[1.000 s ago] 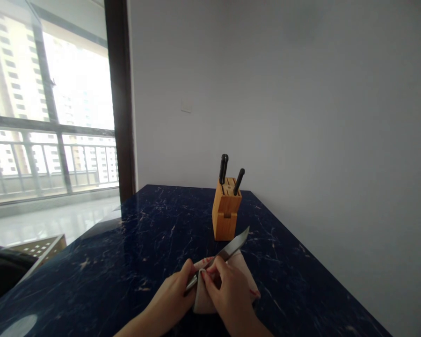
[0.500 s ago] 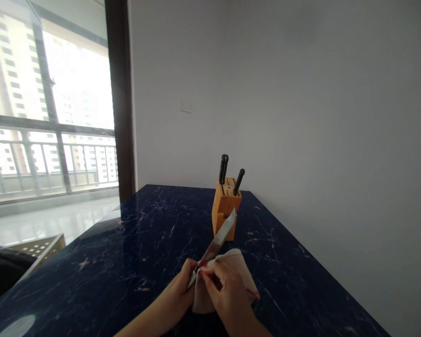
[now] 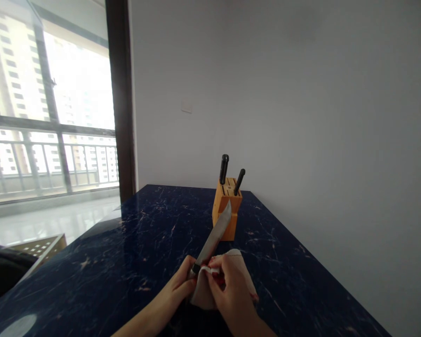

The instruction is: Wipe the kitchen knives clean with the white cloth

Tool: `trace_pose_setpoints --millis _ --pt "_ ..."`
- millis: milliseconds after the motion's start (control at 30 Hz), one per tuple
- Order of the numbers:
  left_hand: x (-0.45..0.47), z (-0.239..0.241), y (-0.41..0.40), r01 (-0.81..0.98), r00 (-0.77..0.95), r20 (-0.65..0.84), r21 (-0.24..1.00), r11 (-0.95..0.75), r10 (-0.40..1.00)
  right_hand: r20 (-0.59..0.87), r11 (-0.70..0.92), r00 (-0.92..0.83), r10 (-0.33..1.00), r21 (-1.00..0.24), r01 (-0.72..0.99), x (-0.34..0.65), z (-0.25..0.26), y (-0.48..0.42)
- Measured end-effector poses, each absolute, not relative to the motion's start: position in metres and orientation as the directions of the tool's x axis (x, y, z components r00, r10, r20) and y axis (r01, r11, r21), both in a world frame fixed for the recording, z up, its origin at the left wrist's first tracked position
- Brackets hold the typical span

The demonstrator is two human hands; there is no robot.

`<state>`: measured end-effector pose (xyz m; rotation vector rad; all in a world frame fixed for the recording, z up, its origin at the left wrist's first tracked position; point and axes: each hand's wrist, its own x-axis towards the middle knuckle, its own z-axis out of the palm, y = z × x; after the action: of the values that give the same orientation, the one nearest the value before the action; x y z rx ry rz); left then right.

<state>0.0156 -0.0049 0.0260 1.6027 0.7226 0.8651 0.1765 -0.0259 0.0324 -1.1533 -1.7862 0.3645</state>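
My left hand point(image 3: 181, 282) is closed around the handle of a kitchen knife point(image 3: 214, 238), whose broad blade points up and away, its tip in front of the block. My right hand point(image 3: 228, 289) pinches a fold of a pale cloth point(image 3: 243, 267) with red marks, close beside the base of the blade. Part of the cloth hangs below and behind the fingers. Whether the cloth touches the blade I cannot tell. Beyond the hands stands a wooden knife block point(image 3: 227, 206) with black-handled knives point(image 3: 224, 169) in its slots.
Everything rests on a dark blue marbled table point(image 3: 154, 234). A grey wall point(image 3: 319, 140) runs along its right side and back. At the lower left are a perforated crate-like thing point(image 3: 44, 250) and a dark object point(image 3: 5, 271). A window point(image 3: 77, 93) is on the left.
The knife has shifted slightly left, its tip now before the block's upper front. My right fingers have regripped the cloth, with a white fold now showing between them.
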Motion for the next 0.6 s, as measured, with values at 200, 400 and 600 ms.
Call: trace_pose_setpoints --millis 200,400,600 --pt "0.02 0.015 -0.004 -0.087 0.539 0.177 0.984 -0.155 0.824 0.567 0.517 -0.05 0.822 -0.707 0.483 0.176 0.032 -0.024" --pt "0.028 -0.013 0.012 -0.174 0.463 0.265 0.963 -0.207 0.846 0.457 0.444 -0.009 0.889 -0.859 0.253 0.177 0.036 -0.018" --pt "0.033 -0.025 0.019 -0.132 0.445 0.264 0.965 -0.229 0.856 0.342 0.347 -0.074 0.937 -0.935 0.068 0.175 0.031 -0.012"
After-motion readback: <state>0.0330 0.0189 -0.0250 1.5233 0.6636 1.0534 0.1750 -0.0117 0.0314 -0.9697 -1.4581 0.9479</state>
